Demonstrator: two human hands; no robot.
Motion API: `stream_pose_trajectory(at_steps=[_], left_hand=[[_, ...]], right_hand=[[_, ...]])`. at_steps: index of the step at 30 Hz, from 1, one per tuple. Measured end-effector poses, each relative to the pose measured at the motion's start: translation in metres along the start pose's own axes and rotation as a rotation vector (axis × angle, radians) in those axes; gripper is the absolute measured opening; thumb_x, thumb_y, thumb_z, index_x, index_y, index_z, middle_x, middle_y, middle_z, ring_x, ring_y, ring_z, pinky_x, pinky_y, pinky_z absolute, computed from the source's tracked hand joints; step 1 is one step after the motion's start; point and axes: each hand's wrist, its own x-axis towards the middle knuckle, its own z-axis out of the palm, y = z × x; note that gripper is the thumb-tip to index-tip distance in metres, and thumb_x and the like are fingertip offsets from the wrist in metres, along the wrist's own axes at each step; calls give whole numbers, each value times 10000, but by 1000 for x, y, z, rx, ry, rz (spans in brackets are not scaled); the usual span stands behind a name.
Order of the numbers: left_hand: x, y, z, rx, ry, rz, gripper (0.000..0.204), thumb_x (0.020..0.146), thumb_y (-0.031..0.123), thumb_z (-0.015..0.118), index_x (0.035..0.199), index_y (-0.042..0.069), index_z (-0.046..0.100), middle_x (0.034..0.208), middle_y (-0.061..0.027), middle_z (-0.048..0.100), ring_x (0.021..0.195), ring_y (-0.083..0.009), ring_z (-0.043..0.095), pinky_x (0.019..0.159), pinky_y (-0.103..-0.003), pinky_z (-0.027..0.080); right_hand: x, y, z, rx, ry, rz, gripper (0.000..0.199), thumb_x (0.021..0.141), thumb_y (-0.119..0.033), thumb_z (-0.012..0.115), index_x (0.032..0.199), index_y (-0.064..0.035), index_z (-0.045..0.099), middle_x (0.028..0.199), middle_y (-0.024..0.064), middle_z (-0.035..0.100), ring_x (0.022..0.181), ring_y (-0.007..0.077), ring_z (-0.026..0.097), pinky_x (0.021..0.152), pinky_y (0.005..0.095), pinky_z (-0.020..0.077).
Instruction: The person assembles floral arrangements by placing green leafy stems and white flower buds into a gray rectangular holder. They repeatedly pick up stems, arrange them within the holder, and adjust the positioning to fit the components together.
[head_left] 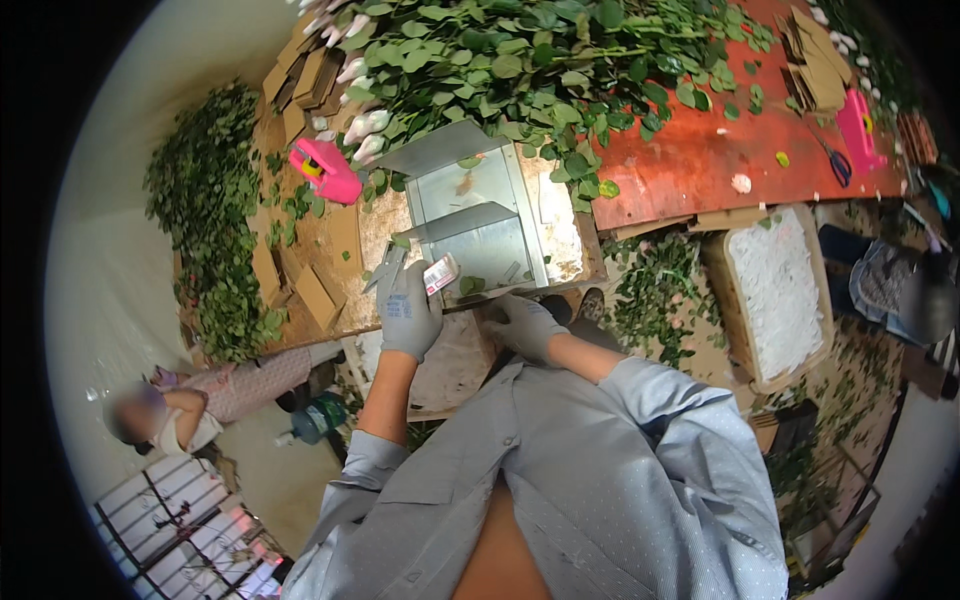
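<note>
The left hand (408, 315), gloved in grey, is holding a small flat tool (440, 272) with a pink and white body, its grip wrapping the lower end; the thing is sitting just left of frame centre, above the metal tray (480, 215). It is looking light, rigid and smooth, so the gloved palm around its body is probably the safest hold. The right hand (525, 325), also gloved, is resting at the near edge of the surface (700, 150), fingers curled; whether it is pinching anything, I cannot tell. Leafy stems (520, 60) are piling up in the upper middle.
</note>
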Motion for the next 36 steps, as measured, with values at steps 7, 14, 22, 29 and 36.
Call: stream_pose_trajectory(at_steps=[7, 14, 22, 29, 36], left_hand=[[26, 14, -12, 219, -205, 100, 439, 797, 142, 705, 1226, 102, 619, 994, -171, 629, 935, -381, 623, 814, -483, 486], [21, 13, -15, 175, -148, 114, 409, 796, 154, 717, 1191, 83, 637, 969, -172, 624, 943, -384, 616, 843, -474, 491], [-6, 10, -35, -184, -113, -168, 379, 830, 125, 729, 1187, 34, 638, 1009, -207, 657, 913, -389, 632, 809, -443, 516], [-42, 12, -25, -576, -16, -297, 354, 881, 89, 691, 1226, 17, 661, 874, -77, 665, 702, -165, 541, 680, -303, 472], [-34, 17, -23, -499, -6, -356, 380, 928, 124, 675, 1288, 8, 629, 1032, -117, 709, 927, -169, 677, 846, -318, 533]], right_hand=[[-4, 15, 4, -108, -118, -6, 472, 934, -427, 617, 1225, -56, 597, 1260, 192, 640, 1207, 345, 598, 1014, 433, 466], [-3, 13, -1, -111, -126, 32, 479, 950, -434, 592, 1269, -77, 580, 1315, 168, 628, 1251, 332, 578, 1048, 428, 449], [1, 7, 5, -125, -57, -108, 454, 943, -435, 593, 1220, -75, 588, 1230, 155, 667, 1173, 328, 623, 999, 439, 468], [6, -10, 8, 7, 34, -236, 428, 924, -326, 638, 1246, -45, 616, 1042, 149, 701, 1006, 294, 677, 908, 394, 513], [8, 6, 15, -38, 99, -224, 409, 897, -351, 663, 1165, -44, 629, 1059, 163, 691, 1046, 345, 666, 928, 430, 504]])
